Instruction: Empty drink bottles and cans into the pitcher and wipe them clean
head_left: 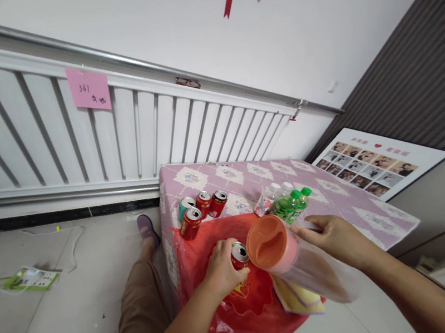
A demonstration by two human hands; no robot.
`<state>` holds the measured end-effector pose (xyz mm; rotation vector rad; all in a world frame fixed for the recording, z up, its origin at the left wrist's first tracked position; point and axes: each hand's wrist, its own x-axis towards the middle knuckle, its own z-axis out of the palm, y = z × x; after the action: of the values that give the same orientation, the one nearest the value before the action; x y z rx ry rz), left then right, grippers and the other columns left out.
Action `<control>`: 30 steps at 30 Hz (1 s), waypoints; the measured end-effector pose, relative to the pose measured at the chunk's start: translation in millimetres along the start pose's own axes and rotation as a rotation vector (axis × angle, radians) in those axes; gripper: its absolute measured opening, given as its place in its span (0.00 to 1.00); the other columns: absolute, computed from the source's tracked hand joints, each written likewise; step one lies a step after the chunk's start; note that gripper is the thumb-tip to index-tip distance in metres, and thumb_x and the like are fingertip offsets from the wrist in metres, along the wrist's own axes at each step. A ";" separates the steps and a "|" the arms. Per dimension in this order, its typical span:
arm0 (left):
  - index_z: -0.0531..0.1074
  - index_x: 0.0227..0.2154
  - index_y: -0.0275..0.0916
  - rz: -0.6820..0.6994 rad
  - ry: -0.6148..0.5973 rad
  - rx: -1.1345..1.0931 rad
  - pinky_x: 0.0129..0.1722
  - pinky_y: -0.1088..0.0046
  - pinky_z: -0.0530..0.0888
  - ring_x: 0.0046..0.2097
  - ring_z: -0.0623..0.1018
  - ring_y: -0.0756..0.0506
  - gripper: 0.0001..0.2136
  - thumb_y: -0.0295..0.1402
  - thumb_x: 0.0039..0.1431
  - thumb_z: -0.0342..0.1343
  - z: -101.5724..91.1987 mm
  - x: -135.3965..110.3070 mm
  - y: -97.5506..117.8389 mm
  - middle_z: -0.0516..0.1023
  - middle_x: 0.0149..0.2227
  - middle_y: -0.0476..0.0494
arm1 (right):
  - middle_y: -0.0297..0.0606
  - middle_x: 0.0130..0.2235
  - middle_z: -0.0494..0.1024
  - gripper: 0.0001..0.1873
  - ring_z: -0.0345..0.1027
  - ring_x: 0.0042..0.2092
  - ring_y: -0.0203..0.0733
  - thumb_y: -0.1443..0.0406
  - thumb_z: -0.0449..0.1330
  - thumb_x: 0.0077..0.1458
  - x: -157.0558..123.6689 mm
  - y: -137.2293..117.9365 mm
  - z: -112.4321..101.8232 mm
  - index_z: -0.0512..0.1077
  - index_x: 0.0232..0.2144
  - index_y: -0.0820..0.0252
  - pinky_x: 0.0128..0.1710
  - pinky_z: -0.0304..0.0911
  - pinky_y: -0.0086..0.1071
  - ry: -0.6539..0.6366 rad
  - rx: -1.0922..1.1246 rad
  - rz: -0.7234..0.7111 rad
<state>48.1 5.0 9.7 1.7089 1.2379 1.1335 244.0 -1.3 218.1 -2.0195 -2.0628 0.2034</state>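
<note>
My left hand [222, 270] is wrapped round a red drink can [239, 252] with an opened top, held over a red plastic tray [252, 302]. With my right hand [329, 237] I grip the handle of a clear pitcher [324, 274], tilted so its orange lid [268, 241] faces the can. Some brownish contents show low inside the pitcher. A red plastic sheet [218, 325] lies beneath the tray. Partly under the pitcher is a folded yellow cloth [296, 295].
Several opened cans [191, 223] stand at the table's left. Green-capped bottles [292, 206] and clear white-capped bottles [267, 198] are grouped behind the pitcher. The patterned table [244, 171] meets a white radiator [192, 132]; a framed photo board [378, 161] leans at right.
</note>
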 end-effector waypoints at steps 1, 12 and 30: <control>0.65 0.47 0.44 0.000 0.000 0.000 0.48 0.65 0.69 0.46 0.70 0.42 0.28 0.27 0.40 0.66 -0.3 0.0 0.6 0.69 0.45 0.45 | 0.27 0.17 0.55 0.25 0.50 0.21 0.33 0.45 0.55 0.48 0.1 -0.2 -0.2 0.56 0.14 0.56 0.19 0.47 0.28 0.001 -0.004 0.000; 0.65 0.47 0.43 -0.004 -0.010 0.002 0.49 0.63 0.69 0.47 0.70 0.41 0.27 0.27 0.41 0.65 -2.1 -0.2 3.0 0.69 0.45 0.44 | 0.28 0.17 0.55 0.25 0.50 0.22 0.33 0.46 0.54 0.48 0.7 -0.4 -0.2 0.56 0.15 0.55 0.19 0.46 0.28 -0.009 -0.006 -0.001; 0.65 0.48 0.45 0.000 -0.002 -0.017 0.49 0.64 0.68 0.47 0.70 0.42 0.29 0.27 0.40 0.67 -0.2 -0.6 1.4 0.69 0.45 0.45 | 0.27 0.17 0.55 0.25 0.50 0.21 0.33 0.46 0.55 0.49 -1.7 -6.7 -3.0 0.57 0.14 0.56 0.19 0.47 0.28 -0.008 0.011 -0.006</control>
<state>48.2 4.1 11.0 1.6971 1.2241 1.1394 238.3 -3.4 222.6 -2.0088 -2.0678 0.2221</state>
